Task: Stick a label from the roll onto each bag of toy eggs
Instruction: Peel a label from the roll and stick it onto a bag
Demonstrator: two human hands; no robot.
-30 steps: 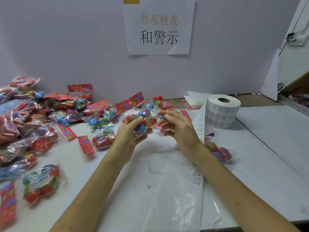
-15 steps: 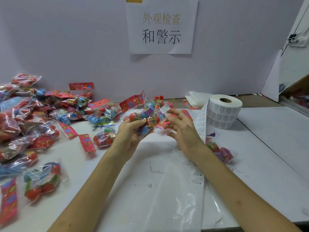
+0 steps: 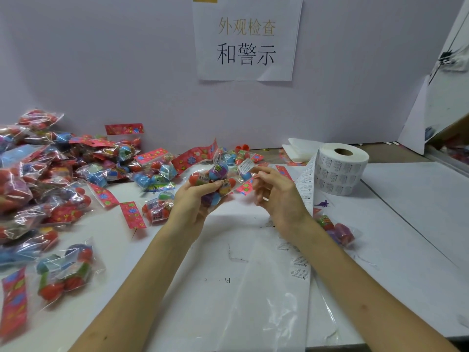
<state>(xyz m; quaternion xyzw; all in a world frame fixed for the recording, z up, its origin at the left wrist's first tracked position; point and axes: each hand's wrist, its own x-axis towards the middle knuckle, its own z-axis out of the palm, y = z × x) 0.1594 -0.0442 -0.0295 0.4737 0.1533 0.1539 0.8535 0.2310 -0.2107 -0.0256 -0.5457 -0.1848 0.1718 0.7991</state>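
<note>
Raised slightly since a second ago, the bag of toy eggs (image 3: 212, 180) sits gripped from below in the left hand (image 3: 193, 201), above the bench (image 3: 406, 212). A white label (image 3: 245, 165) stands at its upper right corner, meeting the fingertips of the right hand (image 3: 276, 196); pinched or merely touched, I cannot tell. Sticking looks under way; pressing it flat should follow. The roll (image 3: 340, 168) stands near, to the right.

Bare desk (image 3: 411, 204) opens wide right of the label roll (image 3: 340, 168). Just left of the roll its label strip (image 3: 304, 199) trails down the desk; further left the raised egg bag (image 3: 215, 177) blocks mid-air, then a heap of bags (image 3: 45, 184) crowds the desk. Wall (image 3: 127, 85) close behind the roll.
</note>
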